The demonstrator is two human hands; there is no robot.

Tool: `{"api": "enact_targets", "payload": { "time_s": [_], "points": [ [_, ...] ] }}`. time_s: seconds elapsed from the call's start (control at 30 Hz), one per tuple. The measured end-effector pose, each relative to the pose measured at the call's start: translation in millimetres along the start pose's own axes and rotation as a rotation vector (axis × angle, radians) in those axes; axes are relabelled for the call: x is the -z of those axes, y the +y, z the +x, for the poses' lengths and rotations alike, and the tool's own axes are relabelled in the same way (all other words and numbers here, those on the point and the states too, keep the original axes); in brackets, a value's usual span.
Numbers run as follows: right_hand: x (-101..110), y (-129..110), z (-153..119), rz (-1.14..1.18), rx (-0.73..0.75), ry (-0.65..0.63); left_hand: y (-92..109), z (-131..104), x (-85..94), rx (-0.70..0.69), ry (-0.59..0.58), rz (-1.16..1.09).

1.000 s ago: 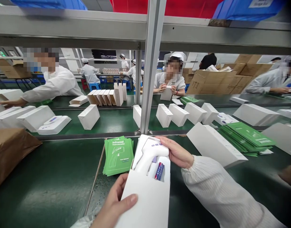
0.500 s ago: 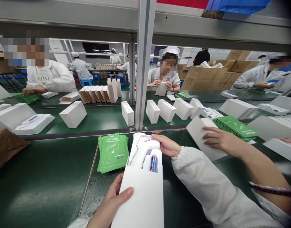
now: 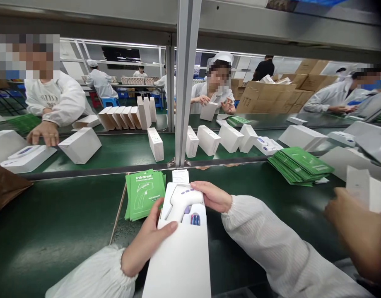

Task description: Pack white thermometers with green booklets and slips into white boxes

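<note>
A white box (image 3: 179, 260) lies lengthwise in front of me, its open end facing away. My left hand (image 3: 151, 234) wraps round its left side near that opening, thumb on top. Partly inside the box sits a white tray (image 3: 201, 210) with a white infrared thermometer (image 3: 182, 201); the ends of blue and red batteries (image 3: 195, 219) show at the box edge. My right hand (image 3: 214, 196) is closed on the tray's far right corner, thumb near the thermometer's head. Just left of the tray lies a stack of green user manuals (image 3: 144, 196).
A folded white leaflet (image 3: 180, 176) lies beyond the tray. A metal post (image 3: 184, 82) rises ahead. White boxes (image 3: 209, 140) stand along the belt behind it. More green manuals (image 3: 299, 165) lie right. A co-worker's blurred hand (image 3: 352, 227) holds a white box at right.
The tray has slid deeper into the box, so less of the batteries shows. My left hand has moved up towards the opening. A co-worker's hand at right has drawn back with a box.
</note>
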State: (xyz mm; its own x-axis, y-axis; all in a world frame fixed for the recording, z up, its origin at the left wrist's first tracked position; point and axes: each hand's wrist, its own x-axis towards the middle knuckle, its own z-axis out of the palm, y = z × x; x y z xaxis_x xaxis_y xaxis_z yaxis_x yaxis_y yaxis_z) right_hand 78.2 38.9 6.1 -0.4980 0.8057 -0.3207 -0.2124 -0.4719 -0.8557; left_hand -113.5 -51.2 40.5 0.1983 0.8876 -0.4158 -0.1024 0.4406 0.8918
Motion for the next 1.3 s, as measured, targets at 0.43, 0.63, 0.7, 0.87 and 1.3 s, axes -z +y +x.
{"api": "enact_targets", "payload": {
  "time_s": [0.43, 0.63, 0.7, 0.87, 1.3],
  "points": [
    [-13, 16, -29, -0.920, 0.297, -0.311, -30, -5, 9.0, 0.007, 0.038, -0.071],
    [-20, 30, -51, -0.648, 0.270, -0.104, -32, -19, 13.8, -0.048, 0.092, -0.184],
    [-30, 46, -61, -0.365, 0.270, 0.060, -34, -27, 11.0, -0.086, 0.198, -0.241],
    [-53, 77, -72, -0.088, 0.289, 0.116, -46, -35, 0.2, -0.171, 0.370, -0.237],
    [-47, 102, -73, -0.224, 0.402, 0.235, -85, -26, 18.0, -0.373, 0.344, -0.037]
  ]
}}
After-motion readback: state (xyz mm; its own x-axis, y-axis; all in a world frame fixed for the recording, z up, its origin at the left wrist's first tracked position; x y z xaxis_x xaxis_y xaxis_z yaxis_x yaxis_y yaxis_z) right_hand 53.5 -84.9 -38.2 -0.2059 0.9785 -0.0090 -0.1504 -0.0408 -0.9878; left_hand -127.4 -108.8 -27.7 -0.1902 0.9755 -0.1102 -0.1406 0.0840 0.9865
